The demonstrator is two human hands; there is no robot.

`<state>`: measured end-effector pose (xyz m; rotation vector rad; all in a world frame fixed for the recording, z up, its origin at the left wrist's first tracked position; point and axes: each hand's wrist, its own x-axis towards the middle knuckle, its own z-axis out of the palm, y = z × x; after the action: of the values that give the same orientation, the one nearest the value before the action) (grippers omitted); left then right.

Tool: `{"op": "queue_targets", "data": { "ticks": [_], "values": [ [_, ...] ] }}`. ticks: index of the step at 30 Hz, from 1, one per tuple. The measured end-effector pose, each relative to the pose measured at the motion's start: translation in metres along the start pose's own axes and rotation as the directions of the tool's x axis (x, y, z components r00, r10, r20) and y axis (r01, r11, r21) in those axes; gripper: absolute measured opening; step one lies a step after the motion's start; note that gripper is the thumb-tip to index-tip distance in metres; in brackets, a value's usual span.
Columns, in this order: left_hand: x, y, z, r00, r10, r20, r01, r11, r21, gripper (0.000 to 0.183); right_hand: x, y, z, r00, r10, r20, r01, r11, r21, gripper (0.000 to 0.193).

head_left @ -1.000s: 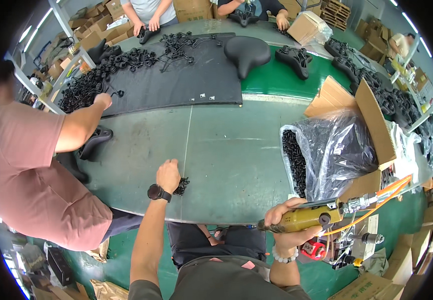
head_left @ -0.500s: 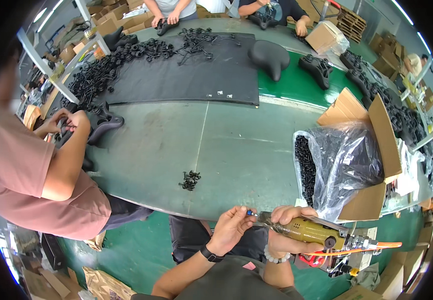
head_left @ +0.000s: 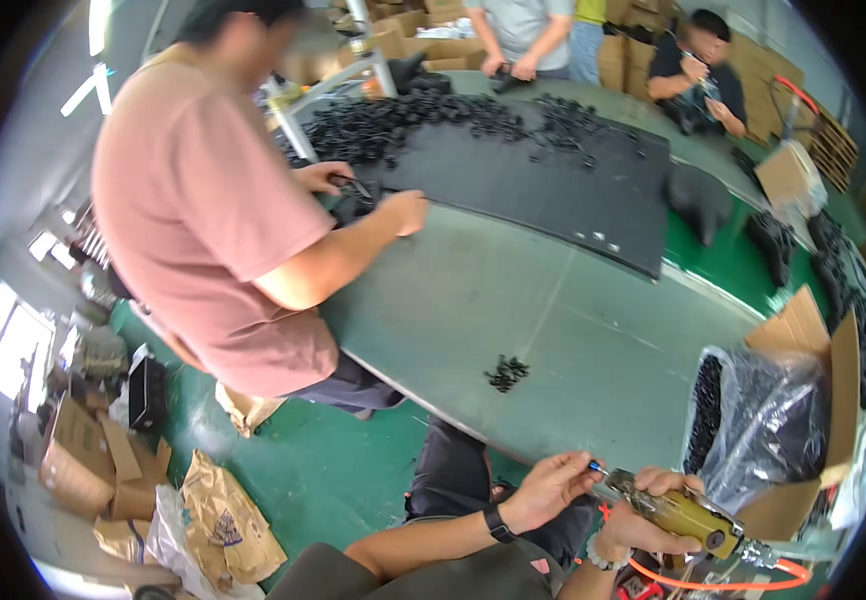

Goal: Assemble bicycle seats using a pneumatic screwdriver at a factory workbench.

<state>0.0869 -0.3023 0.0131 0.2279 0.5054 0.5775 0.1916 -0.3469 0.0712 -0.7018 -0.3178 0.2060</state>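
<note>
Black matting point(head_left: 513, 190) on a green desk point(head_left: 603, 340) bears unreadable white labels point(head_left: 598, 237). By the edge, the right grip point(head_left: 645, 530) clamps a yellow tool point(head_left: 688, 517), the left grip point(head_left: 548, 490) pinching a blue piece point(head_left: 595, 466) at its nose.

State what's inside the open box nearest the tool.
A clear plastic bag, with small black parts showing at its left end. The crumpled plastic covers the rest inside the box.
</note>
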Motion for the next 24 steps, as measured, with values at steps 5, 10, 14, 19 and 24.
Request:
{"op": "queue_targets", "data": {
  "ticks": [5,10,14,19,24],
  "values": [
    [-0.013,0.007,-0.002,1.0,-0.007,-0.004,0.007,1.0,0.008,0.024,-0.004,0.007,-0.005,0.995,0.014,0.096,-0.019,0.998,0.053,0.082],
    [0.009,0.061,-0.051,0.903,0.429,0.01,-0.214,0.429,0.878,0.032,0.015,-0.004,-0.015,0.988,0.135,-0.07,-0.137,0.99,-0.032,0.076],
    [0.039,0.11,-0.098,0.5,0.781,0.374,-0.117,-0.367,0.923,0.05,0.02,0.006,-0.055,0.929,0.369,0.009,-0.367,0.926,-0.092,0.064],
    [0.053,0.109,-0.095,0.696,0.482,0.532,-0.033,-0.719,0.695,0.065,0.021,0.038,-0.113,0.728,0.685,-0.038,-0.683,0.719,-0.126,0.066],
    [0.073,0.104,-0.1,0.671,0.536,0.512,0.028,-0.709,0.705,0.043,0.022,0.053,-0.147,0.598,0.8,0.041,-0.79,0.598,-0.136,0.066]
  ]
}}
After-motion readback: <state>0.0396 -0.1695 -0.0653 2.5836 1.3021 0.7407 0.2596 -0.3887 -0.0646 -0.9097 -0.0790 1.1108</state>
